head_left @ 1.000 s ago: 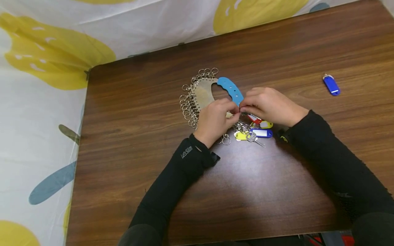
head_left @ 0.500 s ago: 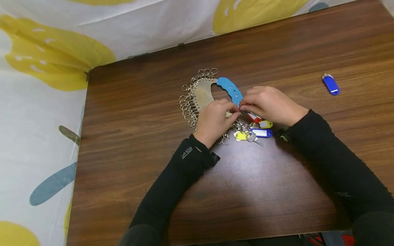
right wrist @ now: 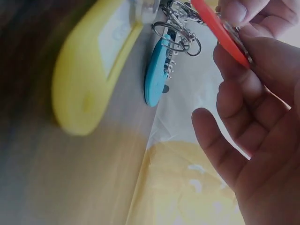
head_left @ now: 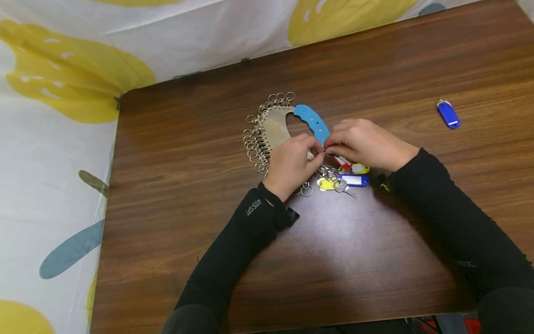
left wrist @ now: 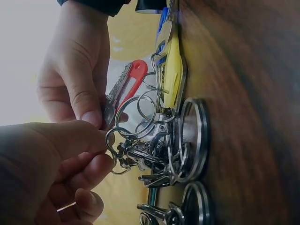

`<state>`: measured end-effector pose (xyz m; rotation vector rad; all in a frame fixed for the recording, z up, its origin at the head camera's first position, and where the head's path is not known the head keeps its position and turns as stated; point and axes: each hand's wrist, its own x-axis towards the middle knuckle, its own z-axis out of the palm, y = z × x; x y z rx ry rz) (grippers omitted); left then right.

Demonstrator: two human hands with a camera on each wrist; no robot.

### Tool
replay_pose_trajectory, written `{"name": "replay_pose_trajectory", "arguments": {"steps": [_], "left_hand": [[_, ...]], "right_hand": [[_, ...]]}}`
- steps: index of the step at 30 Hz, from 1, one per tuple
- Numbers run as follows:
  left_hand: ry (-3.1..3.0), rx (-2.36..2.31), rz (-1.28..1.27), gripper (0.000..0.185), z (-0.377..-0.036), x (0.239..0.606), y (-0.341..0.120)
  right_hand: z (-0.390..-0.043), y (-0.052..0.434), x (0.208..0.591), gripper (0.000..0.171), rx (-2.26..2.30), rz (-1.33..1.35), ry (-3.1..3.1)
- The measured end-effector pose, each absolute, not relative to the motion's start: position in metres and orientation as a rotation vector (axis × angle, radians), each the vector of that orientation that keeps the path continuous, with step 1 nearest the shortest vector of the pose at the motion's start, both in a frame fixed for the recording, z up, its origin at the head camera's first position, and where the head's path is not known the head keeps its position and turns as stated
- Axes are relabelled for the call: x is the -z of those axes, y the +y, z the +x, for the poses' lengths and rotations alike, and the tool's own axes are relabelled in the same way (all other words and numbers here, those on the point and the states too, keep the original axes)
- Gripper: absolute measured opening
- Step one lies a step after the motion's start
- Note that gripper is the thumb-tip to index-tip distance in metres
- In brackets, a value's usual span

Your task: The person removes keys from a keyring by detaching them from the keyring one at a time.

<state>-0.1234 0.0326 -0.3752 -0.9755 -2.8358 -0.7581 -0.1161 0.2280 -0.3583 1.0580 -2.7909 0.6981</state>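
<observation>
In the head view my left hand (head_left: 294, 160) and right hand (head_left: 367, 141) meet at the near end of a blue handle (head_left: 310, 120). That handle joins a curved metal plate (head_left: 275, 125) edged with small clips and rings. My left thumb and fingers pinch a metal key ring (left wrist: 108, 140), seen in the left wrist view. With thumb and forefinger, my right hand grips a key (left wrist: 115, 96), beside which hangs a red key tag (left wrist: 137, 75). Fingers partly hide where key and ring meet.
Below my hands lie yellow key tags (head_left: 327, 184), a blue key tag (head_left: 354, 180) with a white label, and a loose-hanging key (head_left: 342, 186). Another blue key tag (head_left: 448, 115) lies far right on the wooden table (head_left: 175, 185). A patterned cloth (head_left: 217, 32) borders the back.
The red key tag has shifted slightly left and tilted beneath my right hand. Both hands stay in nearly the same place, with only small finger movement.
</observation>
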Motion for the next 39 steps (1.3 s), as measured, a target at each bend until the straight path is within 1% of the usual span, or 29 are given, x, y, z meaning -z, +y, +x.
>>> {"name": "replay_pose_trajectory", "arguments": {"steps": [9, 39], "left_hand": [[-2.776, 0.719, -1.097, 0.008, -0.1229, 0.3754, 0.032], [-2.848, 0.75, -1.063, 0.009, -0.1241, 0.3756, 0.034]], "right_hand": [[-0.1158, 0.2297, 0.3561, 0.007, -0.691, 1.011, -2.782], [-0.1197, 0.2365, 0.3565, 0.007, -0.68, 0.965, -2.79]]}}
